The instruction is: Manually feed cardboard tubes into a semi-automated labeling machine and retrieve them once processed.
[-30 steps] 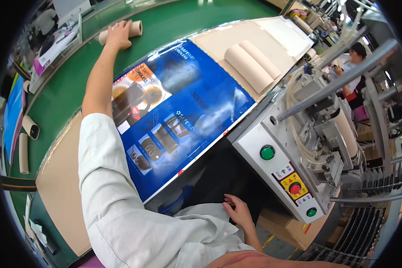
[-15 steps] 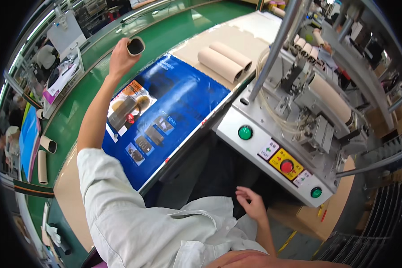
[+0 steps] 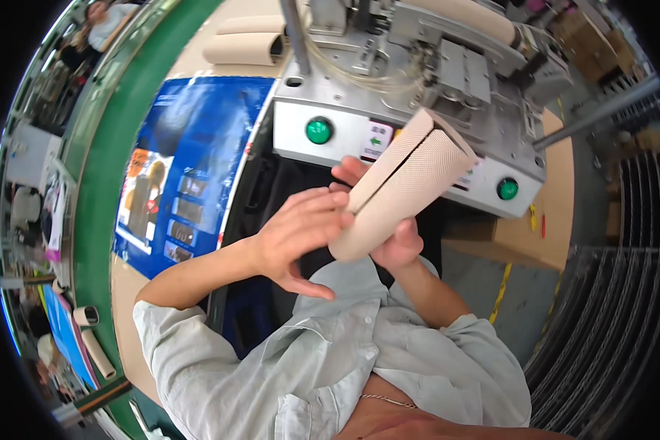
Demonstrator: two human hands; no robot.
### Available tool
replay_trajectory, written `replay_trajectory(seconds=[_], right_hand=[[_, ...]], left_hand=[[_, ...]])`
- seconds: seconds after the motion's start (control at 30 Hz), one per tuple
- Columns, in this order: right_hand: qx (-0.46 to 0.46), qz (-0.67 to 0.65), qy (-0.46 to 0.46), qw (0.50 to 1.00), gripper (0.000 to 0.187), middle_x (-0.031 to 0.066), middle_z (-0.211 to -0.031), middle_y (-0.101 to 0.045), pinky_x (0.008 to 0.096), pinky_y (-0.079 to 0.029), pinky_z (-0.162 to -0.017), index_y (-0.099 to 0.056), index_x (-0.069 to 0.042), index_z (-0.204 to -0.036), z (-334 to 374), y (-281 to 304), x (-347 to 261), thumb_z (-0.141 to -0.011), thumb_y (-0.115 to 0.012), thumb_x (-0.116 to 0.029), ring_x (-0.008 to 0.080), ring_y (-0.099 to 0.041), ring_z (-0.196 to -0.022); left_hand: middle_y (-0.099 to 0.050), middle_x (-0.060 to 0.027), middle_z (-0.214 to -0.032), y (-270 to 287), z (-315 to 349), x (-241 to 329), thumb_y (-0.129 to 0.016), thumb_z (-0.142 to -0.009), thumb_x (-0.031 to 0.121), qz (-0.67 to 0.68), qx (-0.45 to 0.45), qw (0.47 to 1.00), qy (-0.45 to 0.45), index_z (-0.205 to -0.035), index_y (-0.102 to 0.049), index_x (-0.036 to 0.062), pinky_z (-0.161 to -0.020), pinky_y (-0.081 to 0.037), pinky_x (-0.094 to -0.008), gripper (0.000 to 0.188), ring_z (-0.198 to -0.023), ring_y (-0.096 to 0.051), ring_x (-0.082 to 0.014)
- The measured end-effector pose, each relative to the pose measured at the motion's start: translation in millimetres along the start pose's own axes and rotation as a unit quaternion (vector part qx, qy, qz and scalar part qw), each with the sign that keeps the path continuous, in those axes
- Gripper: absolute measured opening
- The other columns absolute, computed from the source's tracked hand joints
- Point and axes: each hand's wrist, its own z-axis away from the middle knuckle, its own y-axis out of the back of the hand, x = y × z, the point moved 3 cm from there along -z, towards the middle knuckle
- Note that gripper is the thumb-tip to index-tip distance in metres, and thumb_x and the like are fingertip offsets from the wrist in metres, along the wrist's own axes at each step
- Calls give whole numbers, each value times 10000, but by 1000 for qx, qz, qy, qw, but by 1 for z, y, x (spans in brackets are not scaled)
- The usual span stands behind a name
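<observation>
A beige mesh-covered tube [image 3: 418,172] with a dark slit along its length tilts in front of my body, upper end leaning right. My right hand [image 3: 397,246] cradles it from below, its thumb on the right side and fingertips showing past the left side. My left hand [image 3: 301,231] is spread at the tube's lower left, fingers stretched toward the slit; whether they press on it I cannot tell. Behind the tube is a metal machine [image 3: 345,132] with green buttons, and another beige tube [image 3: 469,18] sits on its upper part.
Two beige tubes [image 3: 242,48] lie on the table left of the machine, beyond a blue printed sheet [image 3: 198,147]. A green conveyor [image 3: 99,183] runs along the left, with more tubes [image 3: 97,353] at its side. A cardboard box [image 3: 543,227] and wire racks [image 3: 594,323] stand at right.
My left hand has come from above the conveyor to my front, and the tube it held now rests in my right hand. My right hand has risen. The view has turned right.
</observation>
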Motion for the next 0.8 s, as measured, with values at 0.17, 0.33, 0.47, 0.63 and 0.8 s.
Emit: replay_trajectory(seconds=[0.17,0.33,0.47,0.63,0.8], right_hand=[[89,341,-84,932,915,224,-1489,-618,429,-506,-1125,-422,-5,-1587,15,15,-18,-873,-896,-326,308,-647,-1321],[68,540,-32,838,910,198,-1408,-643,444,-550,-1057,-463,-15,-1532,20,14,1,-784,-966,-143,358,-696,-1184],[65,571,-29,818,918,202,-1384,-658,431,-566,-1031,-474,-21,-1526,19,11,12,-775,-983,-162,351,-703,-1171],[71,571,17,818,940,201,-1388,-663,414,-569,-1026,-474,-22,-1528,17,15,7,-753,-991,-143,345,-703,-1182],[84,448,70,887,948,214,-1384,-664,431,-570,-1029,-429,-11,-1564,20,29,-15,-767,-933,-110,338,-694,-1189]], left_hand=[[-615,-191,-1486,-1,8,-36,-799,-927,363,315,46,924,210,-1507,-555,-46,-1157,-475,-463,751,-1304,-620,-315],[-658,-143,-1358,1,13,-51,-726,-990,257,427,186,842,273,-1473,-578,-12,-1106,-479,-392,572,-1201,-628,-236],[-666,-121,-1321,7,29,-58,-655,-1047,259,436,182,832,291,-1407,-617,-7,-1061,-469,-372,449,-1176,-605,-208],[-685,-89,-1253,2,22,-55,-591,-1097,277,397,125,848,330,-1312,-675,9,-988,-457,-353,353,-1095,-590,-198],[-711,-95,-1193,-4,14,-50,-594,-1101,292,128,-98,966,204,-1195,-725,23,-999,-465,-377,314,-1098,-609,-277]])
